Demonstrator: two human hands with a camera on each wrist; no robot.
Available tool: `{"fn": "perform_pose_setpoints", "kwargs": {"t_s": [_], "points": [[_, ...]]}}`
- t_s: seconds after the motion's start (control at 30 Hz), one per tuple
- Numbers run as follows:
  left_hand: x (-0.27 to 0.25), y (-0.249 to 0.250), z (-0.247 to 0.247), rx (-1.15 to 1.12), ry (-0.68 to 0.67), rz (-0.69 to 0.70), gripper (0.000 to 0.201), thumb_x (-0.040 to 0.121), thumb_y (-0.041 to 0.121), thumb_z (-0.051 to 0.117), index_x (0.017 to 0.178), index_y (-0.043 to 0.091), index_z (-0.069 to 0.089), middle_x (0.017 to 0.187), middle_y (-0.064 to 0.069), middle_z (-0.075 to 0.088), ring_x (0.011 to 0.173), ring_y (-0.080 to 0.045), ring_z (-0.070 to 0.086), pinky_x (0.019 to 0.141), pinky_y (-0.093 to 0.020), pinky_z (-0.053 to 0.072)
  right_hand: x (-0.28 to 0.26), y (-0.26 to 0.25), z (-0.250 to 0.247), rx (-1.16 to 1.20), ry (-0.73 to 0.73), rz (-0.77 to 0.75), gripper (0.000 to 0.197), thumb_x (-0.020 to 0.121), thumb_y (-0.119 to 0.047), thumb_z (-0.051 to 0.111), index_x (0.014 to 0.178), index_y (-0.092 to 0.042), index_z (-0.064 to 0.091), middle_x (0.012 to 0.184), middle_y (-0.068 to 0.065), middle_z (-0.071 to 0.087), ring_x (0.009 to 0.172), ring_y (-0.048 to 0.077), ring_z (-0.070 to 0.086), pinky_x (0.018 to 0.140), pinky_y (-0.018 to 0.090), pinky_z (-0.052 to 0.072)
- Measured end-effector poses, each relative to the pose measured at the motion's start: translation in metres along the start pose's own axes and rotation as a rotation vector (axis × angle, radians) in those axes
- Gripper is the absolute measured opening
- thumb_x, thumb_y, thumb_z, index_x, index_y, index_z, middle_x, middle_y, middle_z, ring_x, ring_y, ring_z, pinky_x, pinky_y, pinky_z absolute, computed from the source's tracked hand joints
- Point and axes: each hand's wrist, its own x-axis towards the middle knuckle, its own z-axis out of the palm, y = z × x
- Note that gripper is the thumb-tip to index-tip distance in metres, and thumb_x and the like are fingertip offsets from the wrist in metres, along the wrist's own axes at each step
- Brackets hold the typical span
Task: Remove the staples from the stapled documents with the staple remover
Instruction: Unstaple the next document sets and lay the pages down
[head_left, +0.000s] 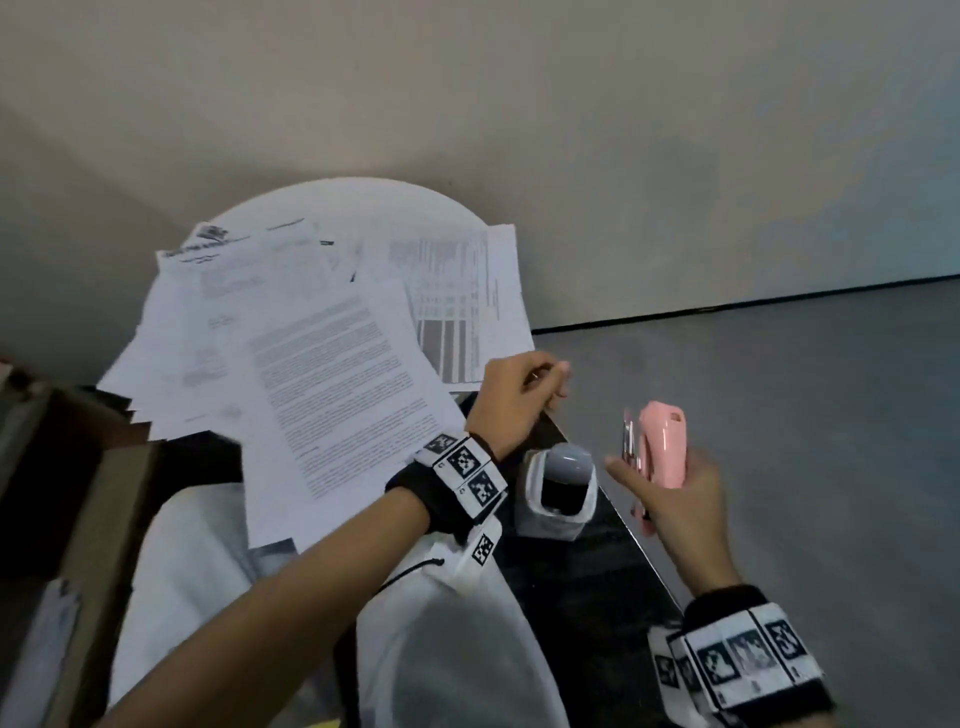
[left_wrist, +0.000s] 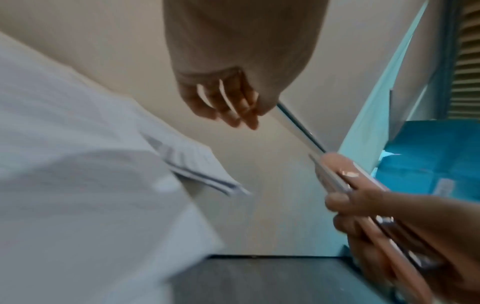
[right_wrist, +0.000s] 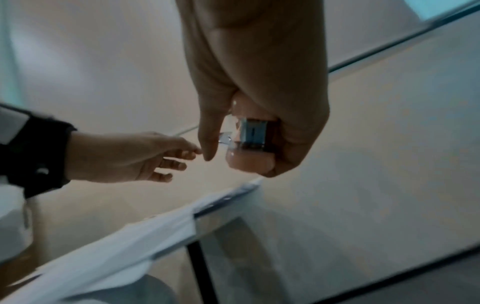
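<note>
— What sits closest to the left fingers (head_left: 545, 382)?
— A white holder (head_left: 535, 499) with a grey rounded thing (head_left: 569, 460) in it, just nearer the body than they are, on a dark tabletop (head_left: 597, 561).
— And beyond the right fingers (head_left: 623, 469)?
— Grey floor (head_left: 805, 415), then a pale wall (head_left: 623, 156). Far left of both, a brown cardboard box (head_left: 119, 483).

Left hand (head_left: 519, 400) raised, fingers loosely curled, holding nothing. Right hand (head_left: 670, 499) curled round remover (head_left: 662, 444), index finger extended.
</note>
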Motion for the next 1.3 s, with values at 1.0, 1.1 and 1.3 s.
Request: {"fn": "perform_pose_setpoints", "kwargs": {"t_s": [1.0,1.1,1.3], "points": [[-0.062,-0.074,-0.205,0.472,0.598,-0.533,0.049,0.076,0.014,0.074,0.121,0.015,0.052,0.121,-0.007,0.055,0.120,-0.028,0.041,0.100,-0.042,0.030,0.016,-0.091,0.242,-0.398,-0.251,-0.211,0.039,0.072,-0.006,0.079,0.074,-0.018,0.042,0.118,0.019,0.048,0.100,0.036,0.056,0.082,0.038,0.053],[-0.064,-0.081,-0.211,0.457,0.604,-0.328,0.017,0.073,0.003,0.075,0.087,0.012,0.072,0.127,-0.001,0.049,0.123,-0.026,0.037,0.099,-0.035,0.031,0.021,-0.093,0.237,-0.360,-0.258,-0.173,0.033,0.070,-0.006,0.081,0.091,-0.005,0.055,0.112,0.018,0.051,0.090,0.032,0.060,0.069,0.033,0.055],[-0.058,-0.084,-0.228,0.431,0.498,-0.375,0.024,0.070,0.015,0.081,0.093,0.014,0.075,0.155,-0.005,0.020,0.142,-0.026,0.009,0.113,-0.033,0.011,0.031,-0.093,0.230,-0.374,-0.301,-0.175,0.052,0.068,-0.006,0.081,0.111,0.004,0.053,0.099,0.014,0.058,0.084,0.027,0.060,0.065,0.028,0.046]]}}
